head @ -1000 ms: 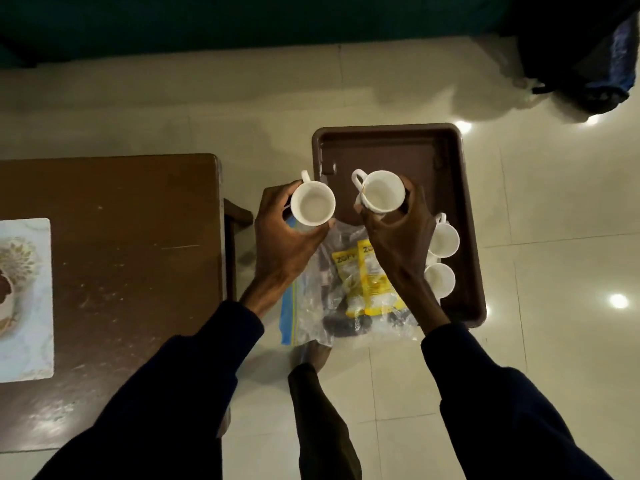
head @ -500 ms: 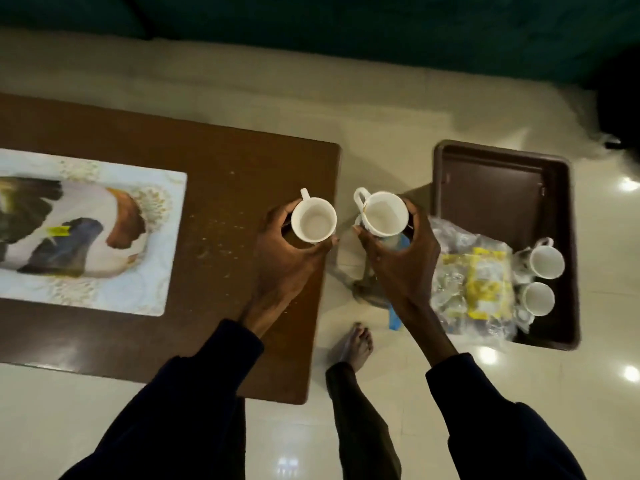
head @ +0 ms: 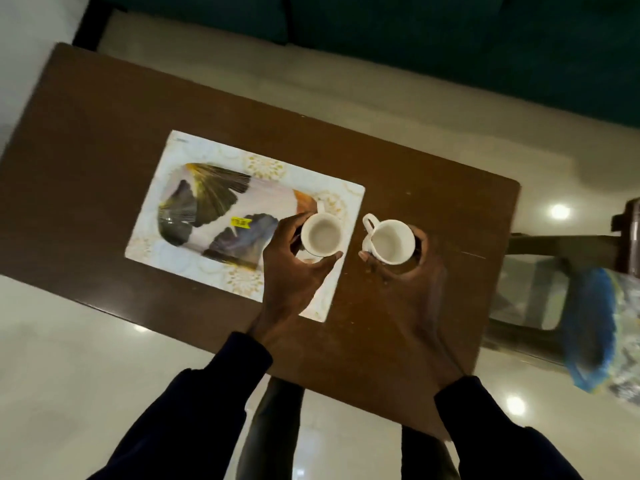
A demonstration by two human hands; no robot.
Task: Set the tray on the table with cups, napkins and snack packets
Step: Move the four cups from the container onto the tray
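Observation:
Each of my hands carries a small white cup above the brown wooden table (head: 104, 133). My left hand (head: 287, 268) grips one white cup (head: 322, 235), its handle pointing away, over the right end of a patterned white tray (head: 194, 271). My right hand (head: 412, 285) holds the other white cup (head: 393, 241), handle to the left, over bare wood just right of the tray. Both cups look empty. A clear plastic bag with a blue strip (head: 602, 327), blurred, shows at the right edge.
The tray bears a leaf print and a yellow sticker (head: 240, 222). A dark stool or frame (head: 561, 244) stands right of the table. A green sofa (head: 450, 36) runs along the far side. My legs stand at the table's near edge on glossy tiles.
My view and both hands have swung left from the brown floor tray to over the table. Both cups stayed in my hands; the left one now hovers over the patterned tray.

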